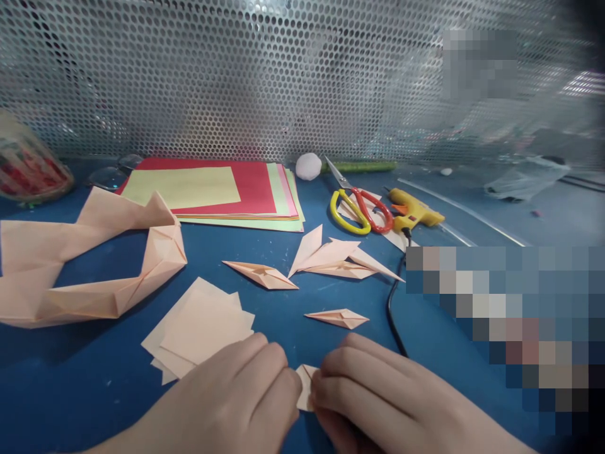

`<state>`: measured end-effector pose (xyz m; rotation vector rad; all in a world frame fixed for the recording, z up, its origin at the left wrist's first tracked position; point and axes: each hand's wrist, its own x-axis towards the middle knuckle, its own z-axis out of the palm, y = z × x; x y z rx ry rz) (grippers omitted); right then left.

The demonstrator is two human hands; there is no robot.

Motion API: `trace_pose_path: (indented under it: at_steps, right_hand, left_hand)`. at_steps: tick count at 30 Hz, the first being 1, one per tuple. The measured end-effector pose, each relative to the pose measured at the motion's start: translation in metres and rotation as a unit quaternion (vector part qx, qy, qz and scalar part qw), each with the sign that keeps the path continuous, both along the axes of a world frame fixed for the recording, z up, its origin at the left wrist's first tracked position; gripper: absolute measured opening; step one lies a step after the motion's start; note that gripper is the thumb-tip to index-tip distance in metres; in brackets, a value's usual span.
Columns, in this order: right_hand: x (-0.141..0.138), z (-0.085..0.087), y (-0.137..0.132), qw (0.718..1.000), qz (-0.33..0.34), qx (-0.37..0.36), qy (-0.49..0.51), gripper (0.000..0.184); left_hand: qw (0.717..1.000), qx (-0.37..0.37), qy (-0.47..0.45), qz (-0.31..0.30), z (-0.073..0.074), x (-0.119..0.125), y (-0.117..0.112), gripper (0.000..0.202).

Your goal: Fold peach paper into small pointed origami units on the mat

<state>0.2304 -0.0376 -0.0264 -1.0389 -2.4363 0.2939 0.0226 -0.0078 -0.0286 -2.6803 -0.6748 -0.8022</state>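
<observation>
Between my two hands, near the bottom of the head view, is a small piece of folded peach paper (307, 386). My left hand (250, 394) is closed on its left side, and my right hand (378, 391) grips the right side with bent fingers. Most of the paper hides behind the fingers. Just beyond lies a narrow folded paper piece (338, 318), with another pointed piece (265, 275) and a cluster of folded pieces (340, 258) farther off. Loose peach paper squares (203, 325) are stacked beside my left hand.
A large folded paper ring (163, 252) stands at left. Coloured sheets (255, 183), a white ball (308, 166), scissors (362, 211) and a yellow glue gun (416, 211) lie at the back. The gun's black cord (391, 309) runs toward my right hand. A perforated metal panel (227, 75) rises behind.
</observation>
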Motion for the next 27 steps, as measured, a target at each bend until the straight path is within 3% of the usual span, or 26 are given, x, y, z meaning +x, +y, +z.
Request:
trace_pose_path:
  at_steps: [6, 10, 14, 15, 16, 22, 27]
  right_hand:
    - [0.002, 0.001, 0.000, 0.996, 0.028, -0.087, 0.012, 0.018]
    - [0.000, 0.001, 0.001, 0.995, 0.003, -0.104, 0.012, 0.019]
    - [-0.005, 0.006, 0.002, 0.983, -0.029, -0.177, 0.044, 0.017]
    - [-0.006, 0.008, 0.002, 0.979, -0.038, -0.192, 0.052, 0.019]
    - [-0.008, 0.009, 0.002, 0.976, -0.047, -0.203, 0.057, 0.020]
    - [-0.011, 0.013, 0.003, 0.969, -0.086, -0.222, 0.072, 0.020]
    - [-0.010, 0.013, 0.004, 0.966, -0.096, -0.229, 0.078, 0.021]
  left_hand:
    - [0.999, -0.027, -0.014, 0.013, -0.013, 0.004, 0.001, 0.035]
    - [0.999, -0.018, -0.020, 0.029, -0.010, 0.004, 0.002, 0.039]
    - [0.997, 0.001, -0.037, 0.069, -0.007, 0.001, -0.002, 0.041]
    - [0.998, -0.017, 0.003, 0.063, -0.009, 0.001, -0.003, 0.038]
    - [0.997, 0.000, -0.028, 0.074, -0.011, 0.001, -0.004, 0.039]
    - [0.997, -0.014, -0.019, 0.069, -0.022, 0.002, -0.007, 0.037]
    - [0.997, -0.009, -0.014, 0.071, -0.014, -0.004, -0.005, 0.039]
